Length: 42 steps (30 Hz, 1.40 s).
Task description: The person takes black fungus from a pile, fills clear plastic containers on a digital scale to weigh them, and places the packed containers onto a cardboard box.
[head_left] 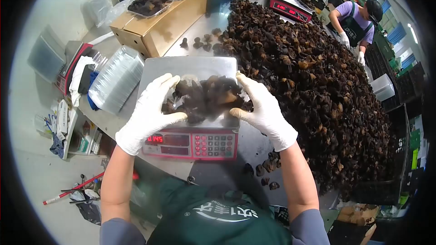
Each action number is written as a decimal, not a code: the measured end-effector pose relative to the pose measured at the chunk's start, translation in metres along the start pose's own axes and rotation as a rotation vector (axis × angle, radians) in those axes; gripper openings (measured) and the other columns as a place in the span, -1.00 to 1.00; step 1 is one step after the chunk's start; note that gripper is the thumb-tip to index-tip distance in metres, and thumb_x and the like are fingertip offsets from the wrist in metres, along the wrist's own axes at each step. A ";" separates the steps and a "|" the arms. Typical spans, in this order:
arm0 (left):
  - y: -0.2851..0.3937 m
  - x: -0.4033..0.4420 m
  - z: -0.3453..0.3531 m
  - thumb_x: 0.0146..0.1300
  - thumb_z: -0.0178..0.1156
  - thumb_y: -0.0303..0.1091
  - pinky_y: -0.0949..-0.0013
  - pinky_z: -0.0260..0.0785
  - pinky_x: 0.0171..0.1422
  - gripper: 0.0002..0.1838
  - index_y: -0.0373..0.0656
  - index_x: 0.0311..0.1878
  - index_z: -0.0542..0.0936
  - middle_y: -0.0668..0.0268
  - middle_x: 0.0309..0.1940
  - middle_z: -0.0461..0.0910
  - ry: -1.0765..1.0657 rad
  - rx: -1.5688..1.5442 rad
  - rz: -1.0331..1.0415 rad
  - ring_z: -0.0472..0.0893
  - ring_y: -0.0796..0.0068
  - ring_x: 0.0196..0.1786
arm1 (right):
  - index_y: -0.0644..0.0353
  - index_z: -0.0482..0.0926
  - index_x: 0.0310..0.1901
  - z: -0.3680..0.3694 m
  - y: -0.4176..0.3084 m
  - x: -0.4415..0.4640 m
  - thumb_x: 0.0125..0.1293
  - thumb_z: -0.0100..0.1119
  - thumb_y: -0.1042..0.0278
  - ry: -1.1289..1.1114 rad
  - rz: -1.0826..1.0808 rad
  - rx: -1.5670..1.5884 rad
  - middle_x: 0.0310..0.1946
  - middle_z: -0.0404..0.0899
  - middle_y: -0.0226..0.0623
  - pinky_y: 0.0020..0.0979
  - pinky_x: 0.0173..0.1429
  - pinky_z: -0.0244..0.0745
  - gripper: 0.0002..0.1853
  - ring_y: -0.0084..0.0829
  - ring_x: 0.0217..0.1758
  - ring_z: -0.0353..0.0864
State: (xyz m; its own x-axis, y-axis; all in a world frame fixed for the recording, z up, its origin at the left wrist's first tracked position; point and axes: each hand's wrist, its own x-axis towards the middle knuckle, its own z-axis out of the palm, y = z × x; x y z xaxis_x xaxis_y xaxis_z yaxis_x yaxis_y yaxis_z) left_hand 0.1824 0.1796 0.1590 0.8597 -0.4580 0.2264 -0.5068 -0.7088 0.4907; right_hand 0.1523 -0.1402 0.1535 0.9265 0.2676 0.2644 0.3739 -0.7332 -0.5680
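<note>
A clear plastic tray [246, 101] heaped with dark wood ear mushrooms [204, 97] is over the metal pan of a red-framed digital scale [190, 66]. My left hand [150, 113], in a white glove, grips the tray's left side, thumb at the front. On the opposite side my gloved right hand [265, 113] grips it the same way. The mushrooms are slightly blurred and hide most of the tray, so I cannot tell whether it touches the pan. Red digits on the display [155, 139] read about 0.145.
A large mushroom heap [309, 81] covers the table's right side. Stacked clear trays [117, 79] stand left of the scale. Behind it, a cardboard box [159, 22] carries filled trays [152, 3]. A second scale [290, 4] stands farther back, and a gloved co-worker [354, 25] is beyond the heap.
</note>
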 end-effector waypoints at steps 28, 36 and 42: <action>0.064 0.058 0.056 0.22 0.40 -0.28 0.03 0.19 0.58 -0.28 -0.20 0.46 0.46 -0.03 0.50 0.38 0.112 0.083 0.408 0.43 -0.07 0.46 | -0.12 0.71 0.03 -0.146 -0.141 -0.124 0.40 0.30 0.00 0.534 -0.491 -0.334 -0.12 0.70 -0.32 -0.46 -0.26 0.59 -0.72 -0.49 -0.29 0.66; 0.118 0.011 0.079 0.21 0.38 -0.48 0.14 0.42 0.43 -0.41 -0.29 0.35 0.55 -0.01 0.34 0.54 0.079 -0.314 0.468 0.55 0.03 0.38 | 0.01 0.65 0.14 -0.127 -0.093 -0.116 0.29 0.33 0.30 0.429 -0.383 -0.370 -0.14 0.70 -0.25 -0.36 -0.17 0.61 -0.63 -0.31 -0.23 0.69; 0.147 -0.039 0.125 0.16 0.37 -0.56 0.14 0.49 0.33 -0.46 -0.22 0.26 0.62 0.00 0.21 0.64 -0.241 -0.477 0.421 0.65 0.01 0.22 | 0.11 0.60 0.23 -0.105 -0.034 -0.174 0.20 0.35 0.53 0.383 0.165 -0.308 -0.15 0.70 -0.21 -0.29 -0.11 0.63 -0.49 -0.17 -0.18 0.70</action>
State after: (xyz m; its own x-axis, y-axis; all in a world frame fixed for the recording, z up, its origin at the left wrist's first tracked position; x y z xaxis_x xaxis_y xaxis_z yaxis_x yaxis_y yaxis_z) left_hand 0.0665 0.0267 0.1172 0.5290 -0.7888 0.3129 -0.6640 -0.1552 0.7315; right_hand -0.0264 -0.2279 0.2089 0.8687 -0.0727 0.4900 0.1411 -0.9119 -0.3854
